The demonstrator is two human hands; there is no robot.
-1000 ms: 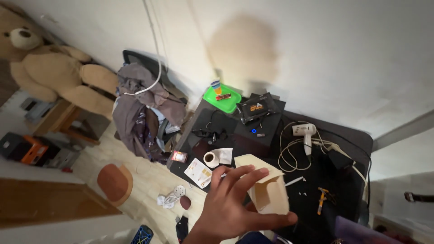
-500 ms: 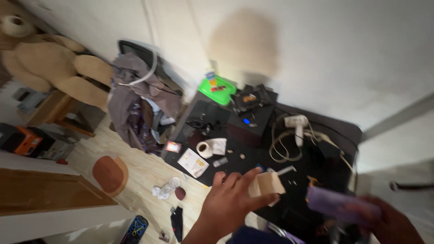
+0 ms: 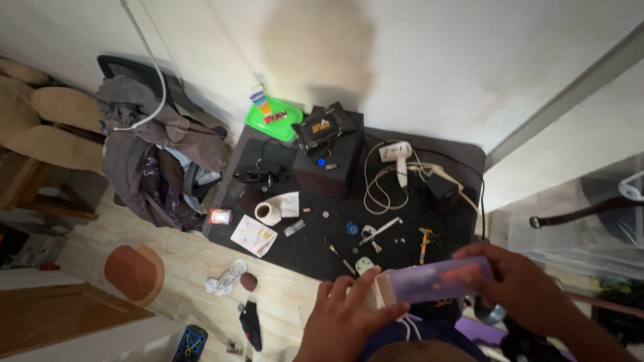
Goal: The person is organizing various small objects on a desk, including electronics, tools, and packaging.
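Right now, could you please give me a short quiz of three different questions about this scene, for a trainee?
1. True or false: the right hand holds the purple box.
2. Multiple choice: what lies next to the toilet paper roll on the black table? A) a white tissue, B) a red cup, C) a banana.
3. Fill in: the white hair dryer lies beside a coil of ____.

Key:
1. True; the left hand grips a beige box right beside it.
2. A, the white tissue.
3. Cable, the cream cable.
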